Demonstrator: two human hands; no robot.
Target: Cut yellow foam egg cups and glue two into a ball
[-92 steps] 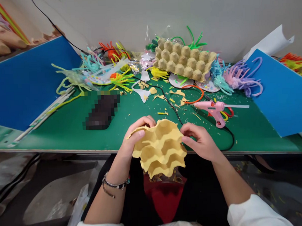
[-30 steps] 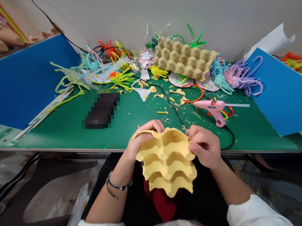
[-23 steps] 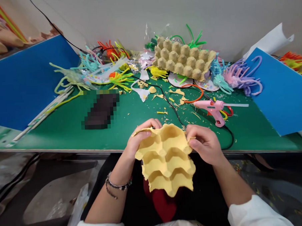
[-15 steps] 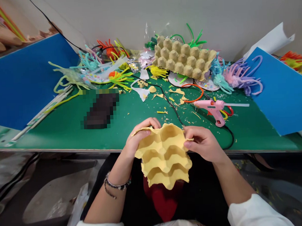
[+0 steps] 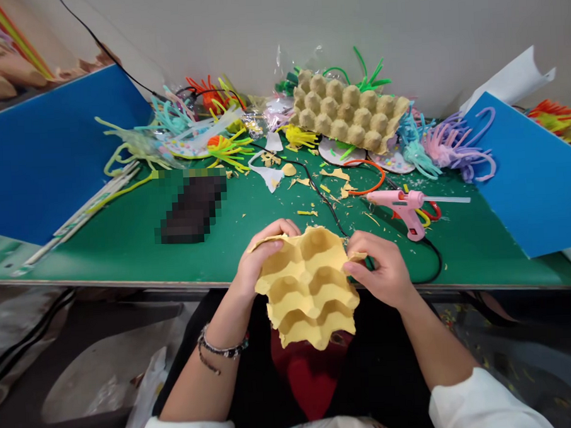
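Observation:
A yellow egg carton piece (image 5: 310,285) with ragged edges faces me, its cups opening my way, held above my lap at the table's front edge. My left hand (image 5: 266,256) is closed on its upper left corner, thumb in front and fingers behind. At the upper right edge my right hand (image 5: 378,267) pinches a small torn flap (image 5: 358,257) of the carton between thumb and fingers. Beyond the right hand, a pink glue gun (image 5: 403,206) lies on the green table (image 5: 249,253) with a clear glue stick in its back.
A larger tan egg tray (image 5: 350,110) leans upside down on pipe-cleaner bunches at the back. Blue boards (image 5: 60,148) stand left and right (image 5: 534,178). Yellow scraps (image 5: 335,174), a black cable (image 5: 320,190), a pixelated dark object (image 5: 193,208) and pale sticks (image 5: 82,216) lie on the table.
The egg carton piece has risen slightly and tilted a little. My right hand has moved slightly up, and the flap in it now stands bent outward.

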